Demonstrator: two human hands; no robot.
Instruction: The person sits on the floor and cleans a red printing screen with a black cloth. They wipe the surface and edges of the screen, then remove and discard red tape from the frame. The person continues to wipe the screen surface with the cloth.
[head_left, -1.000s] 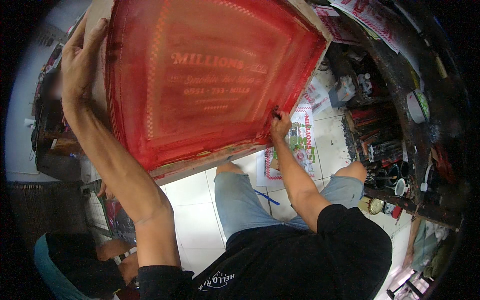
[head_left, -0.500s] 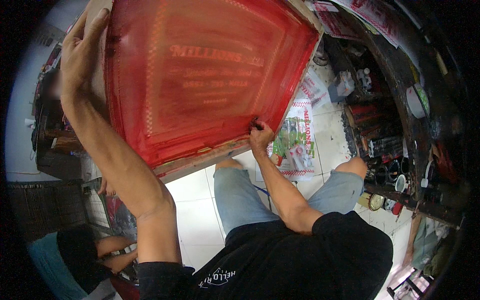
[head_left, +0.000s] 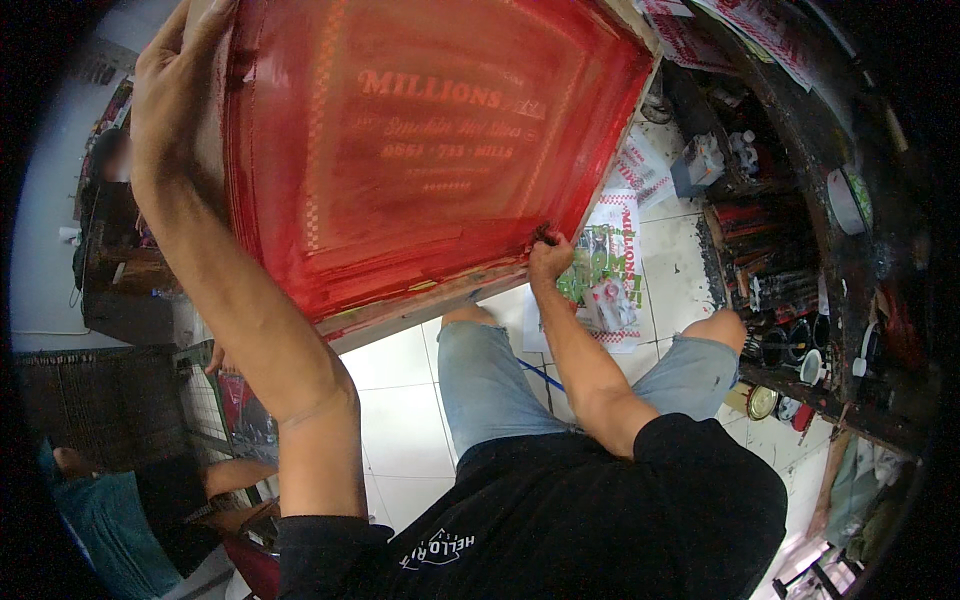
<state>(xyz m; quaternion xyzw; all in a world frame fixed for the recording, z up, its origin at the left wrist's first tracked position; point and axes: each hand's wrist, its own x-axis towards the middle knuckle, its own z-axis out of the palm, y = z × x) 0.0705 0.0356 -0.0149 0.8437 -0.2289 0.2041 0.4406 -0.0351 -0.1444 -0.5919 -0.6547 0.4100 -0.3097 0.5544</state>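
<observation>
At the far left of my view, a co-worker in a teal garment point(head_left: 120, 515) is bent low, partly cut off by the rim. Next I have the person's left hand point(head_left: 175, 75), high up, wrapped over the left side of a framed red screen point(head_left: 430, 180); its fingertips run toward the top edge, so I can't tell how tightly they close. The screen tilts above the knees, its pale frame bare along the lower side, faint lettering and checkered borders showing through the red coat. Near its lower right corner I see the right hand point(head_left: 551, 258), fingers bunched and pinching a small dark wad point(head_left: 543, 236) against the red surface; what the wad is, I can't tell. Below and just beyond that hand, a red-and-green printed sheet point(head_left: 625, 213) lies on the tiled floor point(head_left: 400, 415). Farther right, I find a dark rack point(head_left: 870, 427) with a roll of tape point(head_left: 848, 200) and an open pot point(head_left: 811, 367).
</observation>
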